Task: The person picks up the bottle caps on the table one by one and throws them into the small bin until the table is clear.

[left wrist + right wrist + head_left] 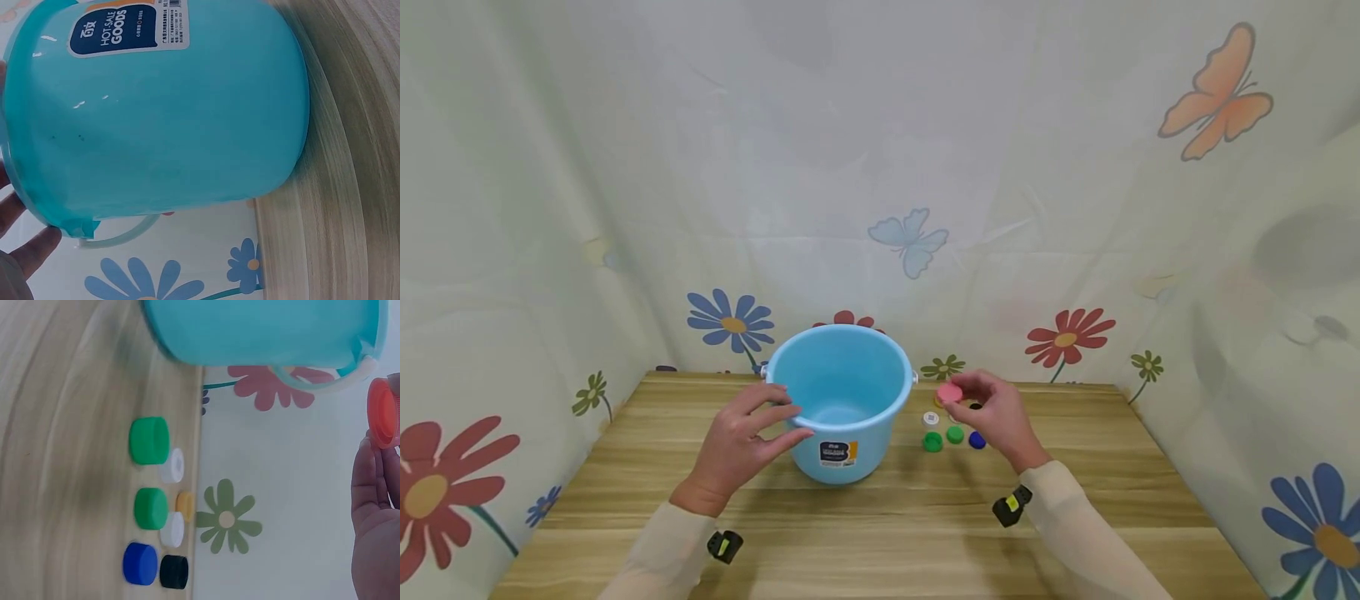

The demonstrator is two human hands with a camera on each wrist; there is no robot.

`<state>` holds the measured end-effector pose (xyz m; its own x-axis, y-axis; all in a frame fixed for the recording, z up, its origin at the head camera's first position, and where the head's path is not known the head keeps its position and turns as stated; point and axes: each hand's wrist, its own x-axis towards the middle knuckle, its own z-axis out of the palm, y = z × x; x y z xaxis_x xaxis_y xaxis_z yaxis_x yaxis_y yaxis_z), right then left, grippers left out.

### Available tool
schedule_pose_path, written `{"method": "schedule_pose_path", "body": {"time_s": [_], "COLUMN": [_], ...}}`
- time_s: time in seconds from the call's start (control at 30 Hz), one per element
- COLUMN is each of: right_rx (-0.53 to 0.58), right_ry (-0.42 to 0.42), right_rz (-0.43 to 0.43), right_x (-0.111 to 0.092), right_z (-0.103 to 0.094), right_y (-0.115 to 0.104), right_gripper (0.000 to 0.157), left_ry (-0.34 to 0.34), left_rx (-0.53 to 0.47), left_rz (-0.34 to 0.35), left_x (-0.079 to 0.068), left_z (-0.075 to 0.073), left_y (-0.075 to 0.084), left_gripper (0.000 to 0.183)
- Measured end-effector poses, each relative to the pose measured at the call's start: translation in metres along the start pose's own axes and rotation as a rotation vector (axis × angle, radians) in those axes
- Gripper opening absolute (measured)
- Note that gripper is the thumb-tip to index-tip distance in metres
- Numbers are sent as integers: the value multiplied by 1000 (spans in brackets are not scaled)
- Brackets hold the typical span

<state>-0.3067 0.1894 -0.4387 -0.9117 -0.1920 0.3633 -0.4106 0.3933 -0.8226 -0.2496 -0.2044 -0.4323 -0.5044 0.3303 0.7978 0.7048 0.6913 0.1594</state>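
Note:
A light blue bucket point(880, 446) stands upright on the table, with a label point(131, 28) on its front. My left hand point(737, 442) rests at the left front of its rim, fingers spread and loosely bent, the tips touching the edge. Between thumb and fingers my right hand point(1000, 421) pinches a pink bottle cap point(949, 392), raised above the table to the right of the bucket. It looks orange-red in the right wrist view. Below it lie a blue cap point(140, 563), a black cap point(174, 572), an orange cap point(185, 506), two green caps point(150, 440) and two white caps point(172, 529).
The wooden table point(880, 546) meets a light curtain point(775, 183) printed with flowers and butterflies, which surrounds its back and sides. The bucket's pale handle point(331, 381) hangs down behind it. Each wrist carries a small black camera point(725, 546).

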Motion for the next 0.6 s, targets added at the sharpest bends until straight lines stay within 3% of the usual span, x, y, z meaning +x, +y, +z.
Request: {"method": "schedule_pose_path", "body": {"time_s": [0.17,0.33,0.6], "right_rx": [46,49,90], "right_ry": [2,6,-14], "right_rz": [-49,-59,-71], "right_x": [9,14,20], "right_z": [4,8,11], "right_y": [-7,-14,-23], "right_gripper": [39,40,42], "left_ry": [0,-3,1], "left_rx": [-1,-6,-8], "left_rz": [0,-2,-2], "left_x": [0,1,0], "left_z": [0,-1,0], "left_y": [0,1,1], "left_gripper": [57,39,42]}}
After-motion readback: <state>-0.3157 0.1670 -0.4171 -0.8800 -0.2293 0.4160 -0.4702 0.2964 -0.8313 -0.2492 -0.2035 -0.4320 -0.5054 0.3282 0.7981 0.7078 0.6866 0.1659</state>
